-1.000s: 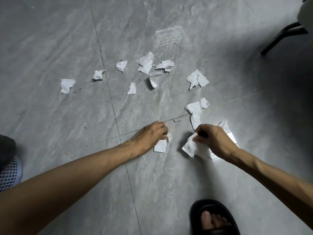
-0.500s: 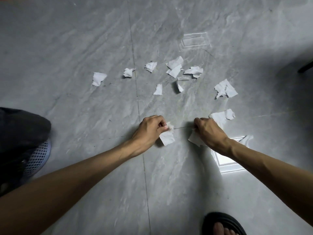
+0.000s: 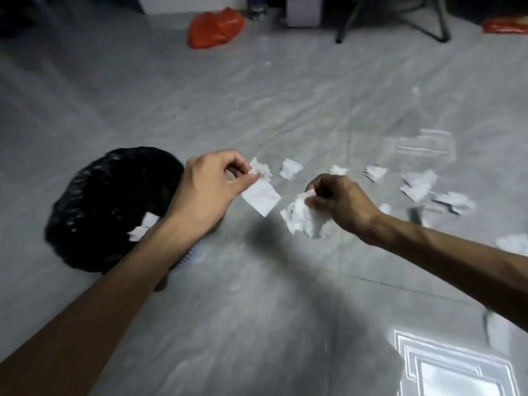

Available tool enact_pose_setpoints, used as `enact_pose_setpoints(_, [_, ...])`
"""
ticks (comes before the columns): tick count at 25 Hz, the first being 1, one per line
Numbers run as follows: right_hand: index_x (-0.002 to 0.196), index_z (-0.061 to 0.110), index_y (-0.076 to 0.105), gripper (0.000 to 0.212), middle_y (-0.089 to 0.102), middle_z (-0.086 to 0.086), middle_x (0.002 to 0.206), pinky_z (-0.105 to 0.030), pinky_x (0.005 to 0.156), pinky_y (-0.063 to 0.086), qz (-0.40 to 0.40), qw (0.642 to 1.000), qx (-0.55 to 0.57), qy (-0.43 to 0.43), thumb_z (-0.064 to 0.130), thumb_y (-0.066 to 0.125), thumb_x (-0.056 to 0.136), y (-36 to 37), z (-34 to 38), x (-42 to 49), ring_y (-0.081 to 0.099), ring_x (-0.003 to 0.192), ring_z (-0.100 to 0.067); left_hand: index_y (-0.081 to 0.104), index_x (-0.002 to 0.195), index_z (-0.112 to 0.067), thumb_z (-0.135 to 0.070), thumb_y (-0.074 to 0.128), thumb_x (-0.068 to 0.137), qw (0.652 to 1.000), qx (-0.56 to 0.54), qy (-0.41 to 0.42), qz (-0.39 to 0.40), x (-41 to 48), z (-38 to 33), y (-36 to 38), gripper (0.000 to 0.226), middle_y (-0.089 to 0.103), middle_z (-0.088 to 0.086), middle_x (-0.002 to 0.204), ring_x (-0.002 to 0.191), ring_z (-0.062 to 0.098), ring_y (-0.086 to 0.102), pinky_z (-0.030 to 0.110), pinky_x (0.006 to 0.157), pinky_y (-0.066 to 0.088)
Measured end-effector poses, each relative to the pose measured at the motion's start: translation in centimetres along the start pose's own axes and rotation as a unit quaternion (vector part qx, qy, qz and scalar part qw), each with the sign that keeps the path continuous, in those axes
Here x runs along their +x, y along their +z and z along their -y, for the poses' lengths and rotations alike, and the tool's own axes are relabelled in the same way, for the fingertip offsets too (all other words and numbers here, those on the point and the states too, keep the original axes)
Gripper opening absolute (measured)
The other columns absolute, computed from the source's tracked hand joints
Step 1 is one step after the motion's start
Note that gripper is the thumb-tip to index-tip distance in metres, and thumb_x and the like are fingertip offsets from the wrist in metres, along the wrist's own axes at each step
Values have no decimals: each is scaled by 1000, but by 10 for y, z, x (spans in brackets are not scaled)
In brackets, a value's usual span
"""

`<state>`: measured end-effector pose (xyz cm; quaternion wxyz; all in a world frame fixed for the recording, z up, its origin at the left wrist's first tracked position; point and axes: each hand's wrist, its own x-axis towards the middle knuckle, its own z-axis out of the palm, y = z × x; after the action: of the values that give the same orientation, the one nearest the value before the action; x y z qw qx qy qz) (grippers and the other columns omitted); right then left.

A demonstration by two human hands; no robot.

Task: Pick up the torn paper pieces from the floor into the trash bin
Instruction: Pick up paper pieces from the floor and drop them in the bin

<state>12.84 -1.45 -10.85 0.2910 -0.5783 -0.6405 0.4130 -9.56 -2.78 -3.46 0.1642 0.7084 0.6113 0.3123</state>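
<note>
While lifted: two hand-held scraps [image 3: 261, 197].

bare forearms [image 3: 94, 304], no sleeves, no rings

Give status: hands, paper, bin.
Left hand pinching paper piece; right hand gripping crumpled wad. Trash bin left, unobstructed. Scraps remain on floor.

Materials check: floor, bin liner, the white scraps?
Floor: looks like glossy grey stone-look tile; grout lines and a window reflection show. Bin liner: seems to be thin black plastic film, wrinkled with small glints. Scraps, as in the left hand and right hand: likely matte white paper, ragged torn edges, creases; blur leaves tissue possible.
</note>
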Motion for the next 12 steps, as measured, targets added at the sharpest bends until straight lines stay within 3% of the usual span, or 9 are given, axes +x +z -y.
enact_pose_setpoints(3, [83,7,64,6,61,0,70,-12,55,44,39,996,19,-77,1,62,86,45,71,44,54,62,-9,67,73,-17,-28,74,77,990,77,-65,-103,-3,56,-69,14,57,-12,54,51,-7,50,4,51,34])
enact_pose_setpoints(5, [82,8,63,9,59,3,65,-7,50,41,55,992,35,-113,0,63,85,79,111,65,52,58,-6,67,74,-18,-22,73,79,978,116,-136,-108,-9,95,-96,9,60,-7,61,54,2,51,8,52,34])
enact_pose_setpoints(8, [79,11,63,13,57,1,67,-11,53,40,60,986,86,-131,-1,66,82,130,156,90,48,58,-7,66,73,-20,-13,71,78,962,125,-235,-55,-20,141,-112,9,64,-2,67,66,16,60,23,64,46])
enact_pose_setpoints(12, [78,12,65,10,58,1,70,-18,62,44,82,988,70,-107,4,71,80,188,181,104,50,63,-9,67,84,-24,-8,58,80,953,103,-280,-51,-34,170,-123,19,69,-1,78,78,21,67,27,77,53])
